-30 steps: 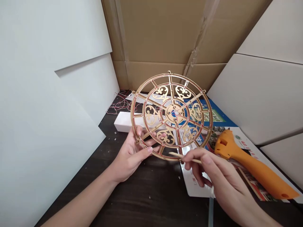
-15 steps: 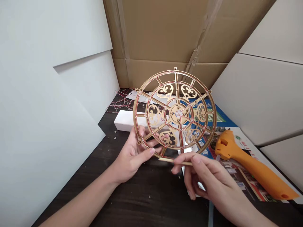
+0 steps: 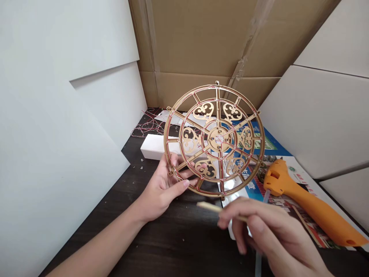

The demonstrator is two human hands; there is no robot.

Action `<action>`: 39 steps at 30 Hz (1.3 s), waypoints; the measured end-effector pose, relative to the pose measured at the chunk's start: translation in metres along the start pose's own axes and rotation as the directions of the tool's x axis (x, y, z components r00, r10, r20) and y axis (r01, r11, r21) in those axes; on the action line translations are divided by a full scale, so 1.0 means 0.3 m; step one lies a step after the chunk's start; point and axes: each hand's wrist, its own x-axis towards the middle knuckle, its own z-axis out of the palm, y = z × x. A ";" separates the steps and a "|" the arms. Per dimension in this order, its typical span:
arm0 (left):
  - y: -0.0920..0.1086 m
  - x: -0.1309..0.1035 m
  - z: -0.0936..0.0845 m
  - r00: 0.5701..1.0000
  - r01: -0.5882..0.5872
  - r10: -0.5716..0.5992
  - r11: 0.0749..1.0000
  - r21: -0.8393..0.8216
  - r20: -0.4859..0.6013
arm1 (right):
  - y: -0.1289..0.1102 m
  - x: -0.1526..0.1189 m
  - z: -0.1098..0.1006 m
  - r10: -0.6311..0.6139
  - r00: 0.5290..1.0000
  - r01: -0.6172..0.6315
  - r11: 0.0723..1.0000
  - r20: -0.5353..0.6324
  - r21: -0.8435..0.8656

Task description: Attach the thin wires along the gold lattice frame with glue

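Observation:
My left hand [image 3: 164, 184] grips the lower left rim of a round gold openwork frame [image 3: 198, 184], thumb in front and fingers behind. The frame is tilted up toward me, with spokes, concentric rings and scrollwork. Thin red and white wires [image 3: 220, 140] run along its channels and gather at the hub. Below the frame, my right hand [image 3: 259, 223] pinches a thin pale wooden stick [image 3: 208, 206] whose tip points left. Stick and frame are apart. The right hand is slightly blurred by motion.
An orange glue gun [image 3: 311, 204] lies at the right on printed sheets [image 3: 288, 163], a clear glue stick [image 3: 266, 196] in it. Behind the frame are a white box [image 3: 152, 148] and tangled wires [image 3: 147, 123]. White panels [image 3: 57, 134] and cardboard [image 3: 196, 38] enclose the dark table [image 3: 167, 246].
My right hand and the wooden stick have moved down and to the right, away from the frame's lower rim. The left hand still holds the frame, nearly unmoved.

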 end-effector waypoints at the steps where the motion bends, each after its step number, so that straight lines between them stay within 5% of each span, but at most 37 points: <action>1: 0.000 0.000 0.000 1.000 -0.006 0.006 1.000 0.002 0.002 | 0.011 0.005 -0.002 0.002 0.997 -0.003 1.000 -0.077 -0.016; 4: -0.001 0.000 0.000 1.000 -0.009 0.009 1.000 0.004 0.002 | 0.042 0.019 -0.002 0.006 0.983 -0.022 0.996 -0.185 -0.084; 9: -0.003 0.001 0.000 1.000 -0.009 0.009 1.000 -0.001 0.003 | 0.075 0.022 0.008 -0.097 0.987 0.066 0.972 -0.127 -0.228; 15: 0.002 -0.001 0.008 1.000 -0.026 0.026 0.999 -0.020 0.001 | 0.070 0.018 0.021 -0.018 0.996 0.006 0.990 -0.086 -0.138; 22: 0.012 0.005 0.015 0.992 -0.045 0.038 0.997 -0.056 -0.120 | 0.100 0.014 0.055 0.025 0.992 -0.036 0.995 -0.122 -0.089; 26: 0.016 0.008 0.020 0.986 -0.074 0.060 0.994 -0.086 -0.157 | 0.130 0.015 0.076 0.158 0.968 -0.147 0.987 -0.193 0.070; 30: 0.008 0.004 0.017 0.988 -0.104 0.094 0.992 -0.075 -0.123 | 0.123 0.033 0.107 0.303 0.950 -0.247 0.880 -0.081 0.405; 33: -0.001 0.003 0.012 0.987 -0.134 0.128 0.990 -0.055 -0.100 | 0.113 0.042 0.121 0.287 0.958 -0.231 0.796 -0.013 0.560; 39: -0.004 0.007 0.006 0.986 -0.151 0.148 0.988 -0.044 -0.074 | 0.103 0.028 0.095 0.176 0.982 -0.088 0.741 -0.067 0.665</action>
